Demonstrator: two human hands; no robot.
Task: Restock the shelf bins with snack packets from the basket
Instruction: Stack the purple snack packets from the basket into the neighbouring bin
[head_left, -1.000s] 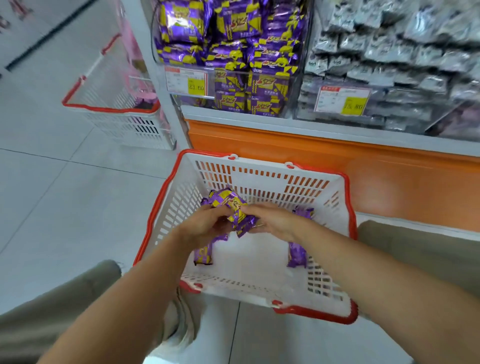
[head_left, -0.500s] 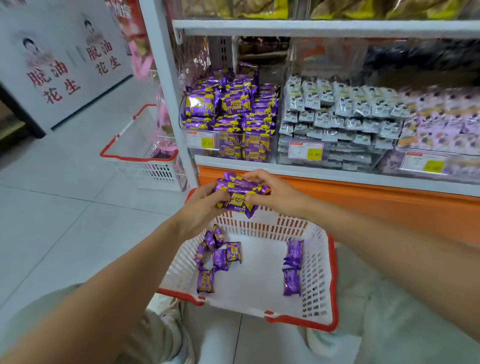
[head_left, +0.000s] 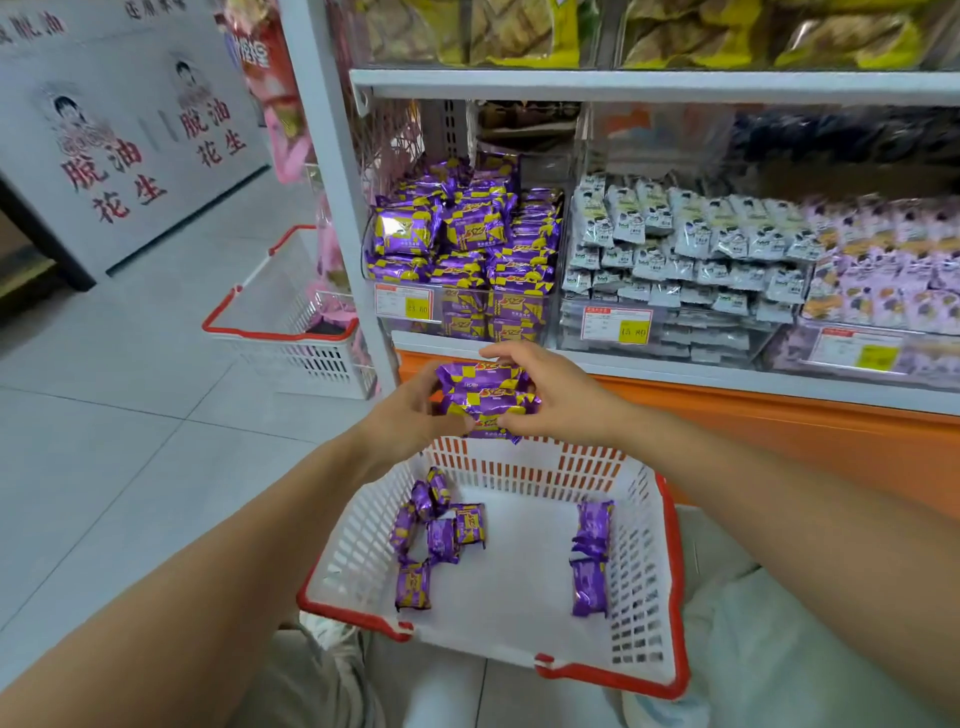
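Basket (head_left: 649, 561): white mesh with a red rim, on the floor nearest the knees, directly below both grips.
Left cluster (head_left: 441, 535): several purple-and-yellow snack packets lying loose against the basket's left wall.
Right pair (head_left: 589, 558): more of the same packets by the right wall, well apart from the cluster.
Left grip (head_left: 410, 410): curled round the left end of the held bundle; thumb hidden behind it.
Right grip (head_left: 561, 395): fingers curled over the top and right end of the same bundle.
Held bundle (head_left: 485, 400): a few purple packets stacked flat, squeezed between the two grips, clear above the basket's far rim and just in front of the shelf ledge (head_left: 675, 371).
Step in hand: by the look of it, carrying a lifted bundle from basket to bin, not yet placed.
Purple bin (head_left: 462, 260): clear-fronted, above and beyond the bundle, heaped with matching packets past its front wall; price tag (head_left: 404, 307) on the front.
Next move: probably calls for raising the bundle over the clear front and setting it on the heap, with both ends kept pinched so the slick wrappers do not slide out.
Grey-packet bin (head_left: 675, 249): just beside on the right; wrong stock, best avoided.
Remaining: a handful of packets left in the basket, so more trips likely.
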